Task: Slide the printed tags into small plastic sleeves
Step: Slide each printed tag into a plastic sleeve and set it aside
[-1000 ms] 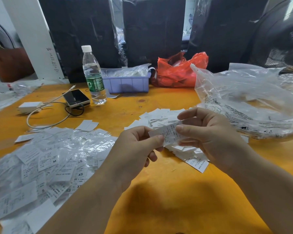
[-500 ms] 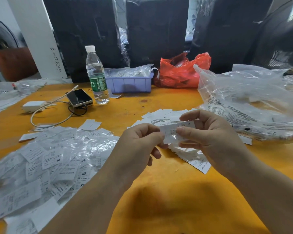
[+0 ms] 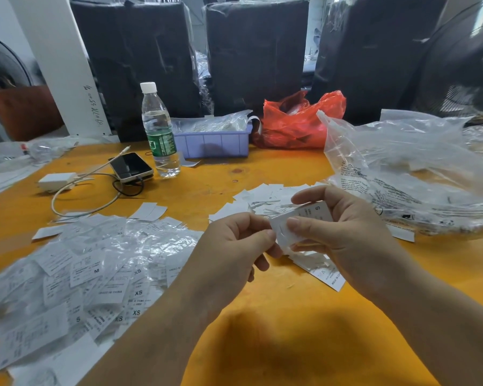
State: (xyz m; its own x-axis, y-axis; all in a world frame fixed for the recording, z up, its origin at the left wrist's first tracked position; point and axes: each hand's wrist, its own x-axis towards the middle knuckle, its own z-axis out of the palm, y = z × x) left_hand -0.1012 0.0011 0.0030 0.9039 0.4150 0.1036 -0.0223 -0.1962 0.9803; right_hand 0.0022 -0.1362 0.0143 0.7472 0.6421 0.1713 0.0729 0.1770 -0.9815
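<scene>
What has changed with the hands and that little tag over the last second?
Little. Both hands still pinch the same printed tag; the left hand has closed in on the right hand, so less of the tag shows between them, and its "S" now peeks above the right fingers. Nothing was let go. The sleeved tags, loose tag pile, bottle and phone stayed put.

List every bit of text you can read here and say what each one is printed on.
"S": tag pinched by both the left hand and the right hand.
"M": sleeved tag in the left pile.
"XS": sleeved tags in that pile.
"MADE IN CHINA": tag in that pile.
Handwriting on the white post: illegible.
Green bottle label and print on the big clear bag: too small to read.
</scene>
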